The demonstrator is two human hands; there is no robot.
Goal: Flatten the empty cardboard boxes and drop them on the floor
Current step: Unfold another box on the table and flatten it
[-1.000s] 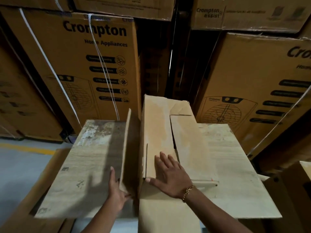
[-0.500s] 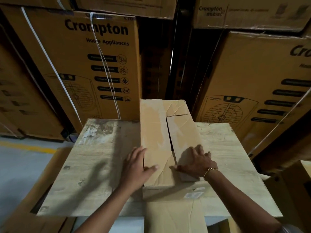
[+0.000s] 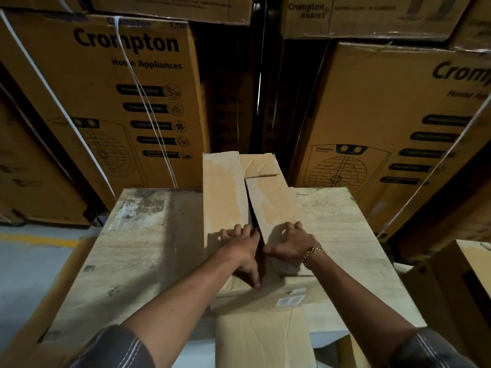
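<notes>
Left hand (image 3: 240, 252): fingers bent, pressing down on the box (image 3: 225, 192), thumb stretched back toward me. Right hand (image 3: 288, 244) just beside it, knuckles up, fingers bent on the other flap; bracelet (image 3: 313, 252) at the wrist. Can't tell if either hand hooks an edge. Box lies flat along the middle of the board (image 3: 148, 248), overhanging its far and near edges. Cartons (image 3: 127, 102) are stacked beyond the board, floor (image 3: 26, 274) to its left.

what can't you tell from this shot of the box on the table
Head view only.
- Fingertips of left hand and right hand: curled under the knuckles, so gripping or pressing the cardboard box is unclear.
- White label: print too small.
- Carton feature text: blurred.
</notes>
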